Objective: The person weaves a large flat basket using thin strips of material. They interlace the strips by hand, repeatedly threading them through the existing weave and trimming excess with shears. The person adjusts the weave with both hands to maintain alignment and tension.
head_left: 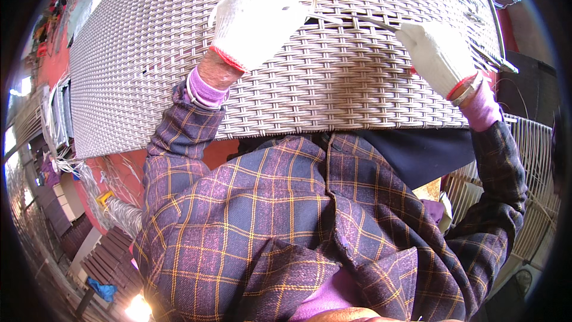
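Right hand (436,55), upper right, pinches dark strip (376,22) pointing left over woven panel (286,98) toward curled left hand (257,27), hold unclear.

You're in what looks like a wicker-weaving workshop: a broad woven panel (351,71) spreads before you, bundled pale strands (123,210) lie past its lower left corner, and a pale slatted frame (533,143) sits beyond its lower right corner.
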{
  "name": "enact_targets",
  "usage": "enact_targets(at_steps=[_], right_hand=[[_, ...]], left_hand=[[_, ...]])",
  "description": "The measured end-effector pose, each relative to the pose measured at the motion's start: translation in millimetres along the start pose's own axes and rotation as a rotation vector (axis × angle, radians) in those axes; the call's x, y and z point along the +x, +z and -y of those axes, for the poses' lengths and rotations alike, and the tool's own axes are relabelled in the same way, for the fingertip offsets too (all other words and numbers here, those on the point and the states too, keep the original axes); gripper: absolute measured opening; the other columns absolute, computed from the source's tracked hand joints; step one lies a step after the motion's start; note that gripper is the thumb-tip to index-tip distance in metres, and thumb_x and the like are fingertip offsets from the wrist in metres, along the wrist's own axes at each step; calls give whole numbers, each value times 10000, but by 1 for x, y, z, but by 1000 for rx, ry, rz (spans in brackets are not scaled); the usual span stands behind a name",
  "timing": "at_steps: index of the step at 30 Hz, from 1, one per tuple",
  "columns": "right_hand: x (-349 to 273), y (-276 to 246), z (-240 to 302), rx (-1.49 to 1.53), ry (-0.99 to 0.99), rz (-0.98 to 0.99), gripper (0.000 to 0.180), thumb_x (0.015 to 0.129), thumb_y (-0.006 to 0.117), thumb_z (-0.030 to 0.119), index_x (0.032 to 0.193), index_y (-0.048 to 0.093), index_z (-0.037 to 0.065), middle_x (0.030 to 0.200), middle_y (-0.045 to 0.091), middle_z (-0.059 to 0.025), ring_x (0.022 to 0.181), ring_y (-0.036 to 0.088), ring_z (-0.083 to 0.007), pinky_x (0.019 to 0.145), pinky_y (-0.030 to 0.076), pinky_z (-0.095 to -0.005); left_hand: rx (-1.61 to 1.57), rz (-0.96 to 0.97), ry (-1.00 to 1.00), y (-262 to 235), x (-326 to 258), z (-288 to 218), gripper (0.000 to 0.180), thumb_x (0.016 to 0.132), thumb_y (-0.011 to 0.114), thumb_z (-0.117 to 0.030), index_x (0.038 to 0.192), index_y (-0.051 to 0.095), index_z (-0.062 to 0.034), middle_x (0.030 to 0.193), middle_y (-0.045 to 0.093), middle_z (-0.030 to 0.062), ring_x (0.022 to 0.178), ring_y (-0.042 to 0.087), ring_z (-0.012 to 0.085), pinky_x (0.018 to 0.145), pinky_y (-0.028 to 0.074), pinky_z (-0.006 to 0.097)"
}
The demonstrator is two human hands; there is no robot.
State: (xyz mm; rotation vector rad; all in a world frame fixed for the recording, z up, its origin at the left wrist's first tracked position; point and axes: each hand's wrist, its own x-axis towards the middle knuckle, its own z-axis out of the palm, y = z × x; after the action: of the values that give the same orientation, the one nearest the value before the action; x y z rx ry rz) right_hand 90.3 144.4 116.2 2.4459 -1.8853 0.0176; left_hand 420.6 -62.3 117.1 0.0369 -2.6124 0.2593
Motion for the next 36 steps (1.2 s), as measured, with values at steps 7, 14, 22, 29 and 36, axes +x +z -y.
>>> enact_targets(at_steps=[7, 14, 22, 29, 36], right_hand=[[19, 18, -39, 329, -17, 115, 323, 1021, 695, 173, 1335, 730, 108, 1252, 750, -105, 1073, 764, -294, 858, 648, -394], [76, -9, 18, 164, -84, 98, 144, 1014, 662, 120, 1109, 755, 66, 1017, 786, -143, 902, 776, -357, 840, 635, -444], [103, -13, 22, 102, -119, 232, 191, 1063, 627, 187, 1049, 742, 35, 872, 732, -196, 818, 747, -386, 799, 617, -481], [114, 9, 27, 112, -73, 247, 209, 1074, 609, 222, 1069, 757, 74, 939, 763, -152, 859, 755, -368, 819, 621, -465], [95, 14, 27, 319, 46, 114, 249, 1113, 592, 303, 1119, 768, 128, 986, 783, -118, 898, 780, -304, 829, 637, -434]], left_hand=[[-38, -45, -39, 1, -3, -2, 229, 894, 796, -170, 1118, 816, -130, 991, 731, 43, 872, 719, 222, 707, 577, 366], [-63, 14, -19, 2, -8, -2, 282, 928, 766, -195, 1203, 822, -171, 1108, 770, 21, 956, 733, 210, 800, 579, 377], [-47, 52, -13, 25, -25, 2, 280, 993, 727, -242, 1259, 803, -206, 1190, 783, 55, 1078, 733, 272, 952, 590, 450], [-58, 105, 38, 30, -32, 13, 396, 971, 730, -197, 1365, 768, -218, 1271, 770, 43, 1176, 708, 259, 1035, 546, 452], [15, 120, 88, 43, -32, 11, 398, 955, 731, -167, 1345, 778, -225, 1233, 776, 41, 1166, 712, 254, 1031, 542, 448]])
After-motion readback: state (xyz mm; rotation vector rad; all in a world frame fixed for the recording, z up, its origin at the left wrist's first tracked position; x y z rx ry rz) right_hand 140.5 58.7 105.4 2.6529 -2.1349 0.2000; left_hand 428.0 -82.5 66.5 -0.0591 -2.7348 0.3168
